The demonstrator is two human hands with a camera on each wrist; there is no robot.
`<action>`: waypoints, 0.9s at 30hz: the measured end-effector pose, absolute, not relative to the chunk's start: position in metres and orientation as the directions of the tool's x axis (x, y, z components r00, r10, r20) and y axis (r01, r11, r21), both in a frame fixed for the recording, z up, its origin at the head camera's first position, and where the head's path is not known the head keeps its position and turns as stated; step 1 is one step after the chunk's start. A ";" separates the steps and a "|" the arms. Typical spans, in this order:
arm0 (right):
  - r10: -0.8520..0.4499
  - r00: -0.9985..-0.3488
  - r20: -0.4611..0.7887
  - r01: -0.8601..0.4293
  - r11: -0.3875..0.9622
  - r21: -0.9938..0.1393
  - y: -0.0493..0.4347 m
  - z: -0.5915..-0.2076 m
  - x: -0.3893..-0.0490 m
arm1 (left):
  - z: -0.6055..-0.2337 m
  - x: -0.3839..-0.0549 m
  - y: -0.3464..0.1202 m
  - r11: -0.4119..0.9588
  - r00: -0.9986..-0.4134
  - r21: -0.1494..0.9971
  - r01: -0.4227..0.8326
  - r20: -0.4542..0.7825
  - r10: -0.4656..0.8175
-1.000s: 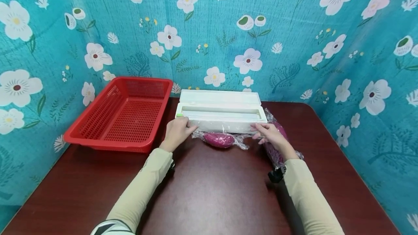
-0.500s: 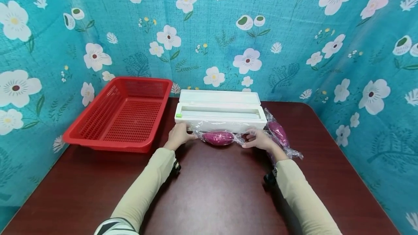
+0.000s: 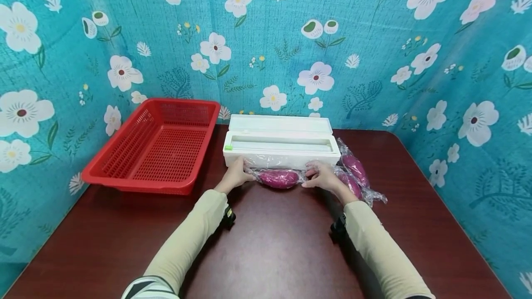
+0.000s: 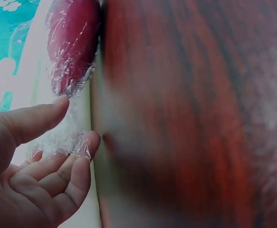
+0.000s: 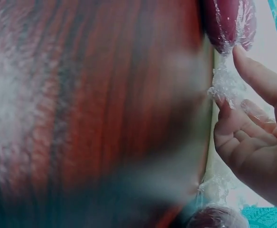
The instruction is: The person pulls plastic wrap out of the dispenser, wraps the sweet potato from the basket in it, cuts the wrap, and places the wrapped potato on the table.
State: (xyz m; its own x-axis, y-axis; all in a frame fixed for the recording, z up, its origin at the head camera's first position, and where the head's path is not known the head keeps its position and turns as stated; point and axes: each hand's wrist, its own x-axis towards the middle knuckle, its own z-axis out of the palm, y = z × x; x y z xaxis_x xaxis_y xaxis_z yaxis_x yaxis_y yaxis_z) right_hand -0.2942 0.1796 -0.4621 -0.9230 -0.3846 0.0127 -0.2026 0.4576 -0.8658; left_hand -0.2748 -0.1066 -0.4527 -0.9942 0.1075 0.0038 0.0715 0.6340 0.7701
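Note:
A purple-red oblong vegetable (image 3: 279, 178), tapered and wrapped in cling film, lies along the front of a white cling film dispenser (image 3: 287, 159). My left hand (image 3: 236, 174) holds the film's left end; in the left wrist view its fingers curl under the crinkled film (image 4: 67, 137) and the thumb lies at the vegetable's tip. At the other end, my right hand (image 3: 324, 176) has thumb and fingers about the bunched film (image 5: 222, 83), the thumb touching close to the vegetable. The dispenser's lid (image 3: 280, 123) stands raised, showing the roll (image 3: 280, 146) inside.
Two more wrapped purple-red vegetables lie at the dispenser's right, one farther back (image 3: 355, 170) and one (image 3: 348, 182) beside my right hand. A red plastic basket (image 3: 191, 183) stands at the left. Behind the brown table (image 3: 274, 253) hangs a blue flowered cloth (image 3: 266, 40).
My right hand has come left and down from the dispenser's right corner to the wrapped vegetable's right end. My left hand has moved down from the dispenser's front edge to the left film end.

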 end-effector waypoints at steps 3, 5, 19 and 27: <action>-0.409 -0.912 -0.013 -0.177 0.422 -0.889 0.178 -0.464 -0.294 | -0.457 -0.276 -0.106 0.617 -0.993 0.784 0.070 -0.003 0.117; -0.419 -0.908 -0.018 -0.164 0.394 -0.904 0.176 -0.465 -0.295 | -0.458 -0.276 -0.105 0.600 -0.992 0.797 0.069 -0.010 0.127; -0.403 -0.907 -0.118 -0.026 0.333 -0.943 0.184 -0.459 -0.292 | -0.452 -0.276 -0.109 0.524 -0.989 0.851 -0.037 -0.106 0.103; -0.508 -0.856 -0.094 -0.084 0.317 -0.945 0.183 -0.457 -0.290 | -0.454 -0.273 -0.109 0.324 -0.975 0.931 -0.169 -0.207 0.087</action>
State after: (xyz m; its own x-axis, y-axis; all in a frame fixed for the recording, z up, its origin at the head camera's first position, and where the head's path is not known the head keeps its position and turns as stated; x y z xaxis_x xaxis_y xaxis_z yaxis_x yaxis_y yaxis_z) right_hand -0.2900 0.1832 -0.4573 -0.8565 -0.5075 -0.0943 -0.0838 0.3170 -0.9447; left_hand -0.2727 -0.1092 -0.4538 -0.9745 0.0867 -0.2069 -0.1688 0.3242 0.9308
